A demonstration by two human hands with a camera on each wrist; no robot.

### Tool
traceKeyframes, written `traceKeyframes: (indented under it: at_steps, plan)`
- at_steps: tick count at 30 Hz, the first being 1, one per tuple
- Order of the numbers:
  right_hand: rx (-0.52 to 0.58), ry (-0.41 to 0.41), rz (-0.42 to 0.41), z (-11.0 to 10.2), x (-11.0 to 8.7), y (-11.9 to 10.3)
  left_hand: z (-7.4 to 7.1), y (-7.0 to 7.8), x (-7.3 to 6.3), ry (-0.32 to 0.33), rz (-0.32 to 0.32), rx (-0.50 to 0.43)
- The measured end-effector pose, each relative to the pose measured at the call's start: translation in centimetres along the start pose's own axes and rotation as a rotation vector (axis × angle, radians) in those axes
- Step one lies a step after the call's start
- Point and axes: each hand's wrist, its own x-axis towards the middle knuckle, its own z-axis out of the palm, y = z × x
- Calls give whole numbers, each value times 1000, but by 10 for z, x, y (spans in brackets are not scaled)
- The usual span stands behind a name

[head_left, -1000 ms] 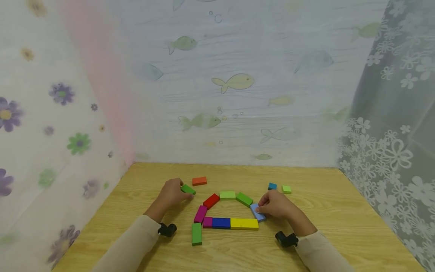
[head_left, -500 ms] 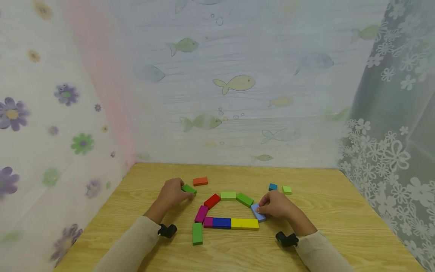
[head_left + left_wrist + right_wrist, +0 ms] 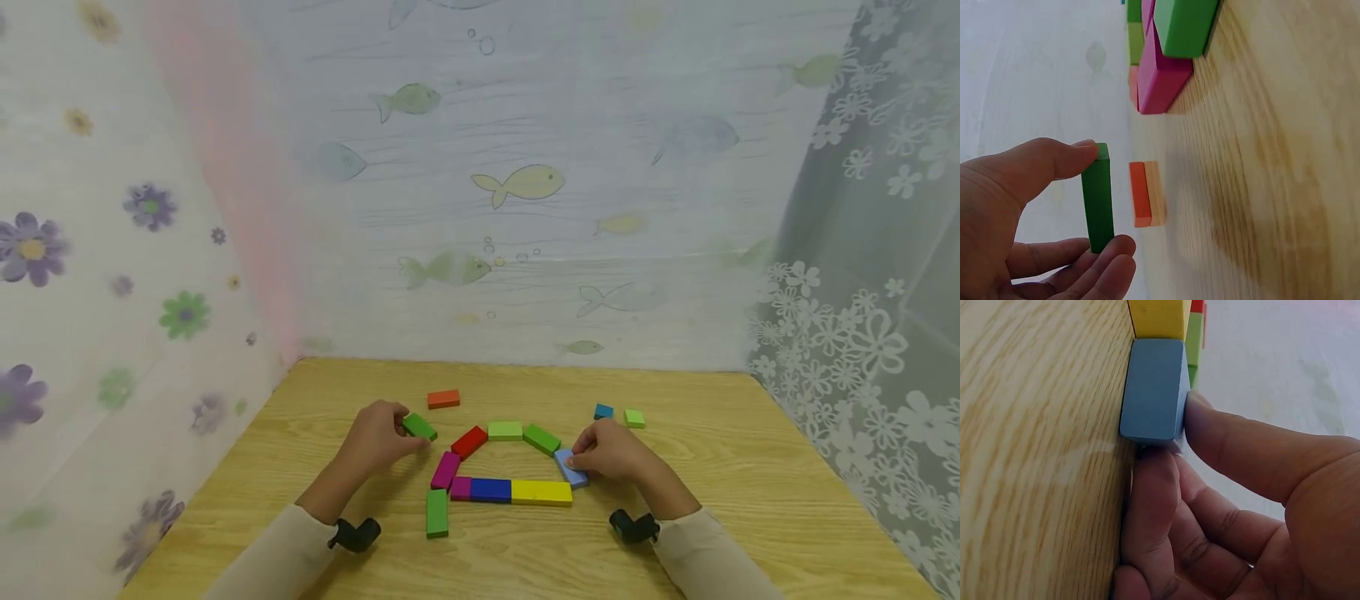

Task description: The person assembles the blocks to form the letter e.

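Note:
My left hand [image 3: 377, 442] pinches a green block [image 3: 419, 427] end to end between thumb and fingers. In the left wrist view this green block [image 3: 1098, 199] hangs above the tabletop. My right hand [image 3: 617, 452] holds a light blue block [image 3: 572, 468] at the right end of an arch of blocks. Its thumb lies on the upper face in the right wrist view, its fingers against the near side of the blue block [image 3: 1155, 390]. The arch runs on through a green block [image 3: 542, 438], a lime block [image 3: 505, 431], a red block [image 3: 469, 442] and a magenta block [image 3: 446, 471].
Closing the arch's bottom is a row of a small magenta block [image 3: 461, 489], a dark blue block [image 3: 491, 491] and a yellow block [image 3: 541, 493]. Another green block [image 3: 437, 512] lies front left. An orange block [image 3: 443, 399], a small blue block [image 3: 603, 412] and a small lime block [image 3: 633, 419] lie farther back.
My left hand and wrist have shifted toward me, and the green block in it has come slightly nearer and to the right. My right hand stays on the light blue block.

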Motion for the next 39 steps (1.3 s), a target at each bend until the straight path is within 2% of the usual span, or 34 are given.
traceKeyframes:
  at_steps: [8,13,21,28,39]
  plan:
    - [2,3,-5,0,1,0,-3,8,-18,4,18,-45]
    - [3,2,-5,0,1,0,-4,14,-29,-23,18,-61]
    - [3,8,0,1,1,-1,-7,26,-45,-86,0,-5]
    - [-14,7,-9,1,2,-1,-9,33,-58,-138,15,46]
    - [-11,5,-8,0,3,0,-5,41,-86,-206,144,145]
